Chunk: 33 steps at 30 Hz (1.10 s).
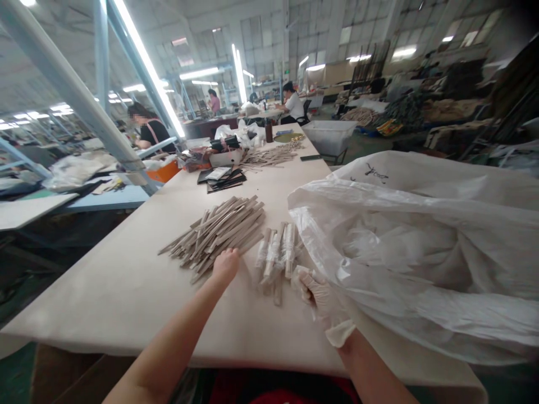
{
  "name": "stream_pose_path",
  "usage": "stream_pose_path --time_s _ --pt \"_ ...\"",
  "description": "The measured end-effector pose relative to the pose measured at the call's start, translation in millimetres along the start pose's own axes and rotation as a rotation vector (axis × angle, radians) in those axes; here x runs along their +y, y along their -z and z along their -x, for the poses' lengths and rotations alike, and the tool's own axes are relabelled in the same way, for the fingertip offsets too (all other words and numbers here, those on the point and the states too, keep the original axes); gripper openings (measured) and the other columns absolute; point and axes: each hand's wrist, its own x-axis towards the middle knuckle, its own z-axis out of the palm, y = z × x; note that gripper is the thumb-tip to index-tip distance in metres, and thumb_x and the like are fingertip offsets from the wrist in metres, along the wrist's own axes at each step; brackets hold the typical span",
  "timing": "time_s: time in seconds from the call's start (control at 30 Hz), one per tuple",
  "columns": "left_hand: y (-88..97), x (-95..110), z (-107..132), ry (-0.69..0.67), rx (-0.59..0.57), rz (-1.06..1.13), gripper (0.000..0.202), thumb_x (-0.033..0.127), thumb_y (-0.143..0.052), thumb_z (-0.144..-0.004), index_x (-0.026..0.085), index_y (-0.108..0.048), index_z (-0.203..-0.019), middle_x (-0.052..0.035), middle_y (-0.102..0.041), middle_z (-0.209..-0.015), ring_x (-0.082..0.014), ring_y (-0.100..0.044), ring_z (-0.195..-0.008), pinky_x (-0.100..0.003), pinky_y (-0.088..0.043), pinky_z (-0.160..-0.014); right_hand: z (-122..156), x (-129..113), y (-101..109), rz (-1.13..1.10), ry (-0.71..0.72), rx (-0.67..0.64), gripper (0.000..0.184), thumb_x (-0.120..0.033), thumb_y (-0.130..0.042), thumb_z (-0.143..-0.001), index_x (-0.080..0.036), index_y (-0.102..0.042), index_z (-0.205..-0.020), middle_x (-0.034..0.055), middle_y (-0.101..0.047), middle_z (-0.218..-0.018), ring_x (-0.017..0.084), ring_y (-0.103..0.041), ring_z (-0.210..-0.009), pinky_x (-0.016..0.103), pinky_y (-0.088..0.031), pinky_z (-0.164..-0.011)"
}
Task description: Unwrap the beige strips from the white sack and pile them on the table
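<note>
A loose pile of flat beige strips [223,227] lies on the table. My left hand [226,265], bare, is at the pile's near right edge, its fingers closed on the end of a beige strip. To the right of the pile lie several bundles of similar strips [275,252] in clear plastic wrap. Just beside these bundles is my right hand [319,294], in a whitish glove. Its fingers are curled in, with something pale at the fingertips that I cannot make out.
A large translucent plastic bag [421,247] covers the table's right side. Farther back lie dark flat pieces [223,178], more thin strips [269,156] and a brown bottle [268,132]. A slanted metal post [84,84] rises at left. Several people sit at work beyond.
</note>
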Motion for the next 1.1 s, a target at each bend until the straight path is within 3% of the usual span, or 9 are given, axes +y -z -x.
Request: stream_pose_path --time_s 0.07,0.17,0.3,0.4,0.53,0.67,0.87,1.0,1.1 --pt "-4.1 -15 -2 0.029 0.015 -0.053 0.021 0.005 -0.040 -0.077 0.010 -0.060 -0.080 -0.0153 -0.060 -0.088 -0.0265 -0.058 -0.095 -0.037 -0.042 -0.082 0 -1 -4 -0.066 -0.027 -0.015 0.038 -0.043 -0.075 -0.055 -0.017 -0.048 -0.054 -0.0068 -0.041 -0.046 0.004 -0.027 -0.039 0.019 -0.014 -0.035" --pt "-8.3 -20 10 0.040 0.033 -0.067 0.021 0.007 -0.038 -0.079 0.010 -0.058 -0.082 -0.0155 -0.060 -0.090 -0.0258 -0.058 -0.093 -0.036 -0.043 -0.081 2 -5 -7 -0.188 -0.071 -0.054 0.038 -0.040 -0.077 -0.053 -0.017 -0.048 -0.059 -0.0077 -0.043 -0.049 0.003 -0.029 -0.039 0.016 -0.015 -0.034" --pt "1.6 -5 60 -0.002 0.031 0.021 0.020 0.019 -0.035 -0.084 0.014 -0.052 -0.095 -0.0085 -0.060 -0.088 -0.0181 -0.059 -0.081 -0.028 -0.044 -0.074 3 -11 -6 -0.304 -0.112 -0.043 0.038 -0.039 -0.077 -0.055 -0.017 -0.047 -0.063 -0.0087 -0.042 -0.050 0.002 -0.030 -0.039 0.014 -0.015 -0.034" --pt "11.9 10 112 -0.077 -0.159 0.423 0.026 0.035 -0.030 -0.088 0.018 -0.049 -0.081 0.0031 -0.050 -0.059 -0.0111 -0.051 -0.052 -0.021 -0.041 -0.052 2 -11 -7 -0.369 -0.115 -0.018 0.039 -0.037 -0.077 -0.056 -0.017 -0.044 -0.060 -0.0100 -0.038 -0.048 0.002 -0.028 -0.037 0.014 -0.014 -0.033" --pt "16.2 25 155 0.018 -0.287 0.819 0.034 0.047 -0.031 -0.084 0.017 -0.047 -0.077 0.0070 -0.041 -0.052 -0.0065 -0.036 -0.038 -0.018 -0.030 -0.040 8 -6 -17 -0.407 -0.029 -0.027 0.039 -0.036 -0.076 -0.058 -0.017 -0.042 -0.058 -0.0094 -0.041 -0.048 0.002 -0.027 -0.037 0.015 -0.016 -0.033" --pt "16.6 26 168 0.056 -0.284 0.889 0.035 0.048 -0.036 -0.082 0.016 -0.049 -0.078 0.0071 -0.041 -0.052 -0.0060 -0.035 -0.038 -0.018 -0.028 -0.039 19 -3 -24 -0.339 0.016 -0.009 0.035 -0.040 -0.074 -0.060 -0.018 -0.046 -0.061 -0.0070 -0.046 -0.051 0.004 -0.035 -0.041 0.016 -0.019 -0.033" --pt "25.6 33 189 0.031 -0.295 0.757 0.030 0.043 -0.036 -0.084 0.018 -0.050 -0.074 0.0065 -0.039 -0.052 -0.0090 -0.039 -0.046 -0.020 -0.033 -0.047 27 -7 -22 -0.334 0.032 0.009 0.039 -0.040 -0.076 -0.056 -0.018 -0.044 -0.058 -0.0077 -0.043 -0.049 0.004 -0.033 -0.041 0.016 -0.019 -0.034" --pt "28.2 44 190 -0.007 -0.251 0.646 0.027 0.038 -0.035 -0.084 0.019 -0.052 -0.076 0.0038 -0.045 -0.057 -0.0117 -0.044 -0.055 -0.022 -0.034 -0.052 26 -5 -25 -0.305 0.058 0.010 0.040 -0.044 -0.074 -0.057 -0.018 -0.043 -0.059 -0.0080 -0.040 -0.050 0.004 -0.031 -0.042 0.017 -0.018 -0.035" --pt "26.9 45 186 0.008 -0.245 0.605 0.026 0.036 -0.035 -0.084 0.019 -0.052 -0.076 0.0030 -0.047 -0.059 -0.0121 -0.045 -0.057 -0.022 -0.033 -0.054 23 -3 -23 -0.165 0.167 0.054 0.040 -0.049 -0.068 -0.062 -0.019 -0.044 -0.058 -0.0076 -0.039 -0.049 0.005 -0.029 -0.042 0.020 -0.018 -0.038"
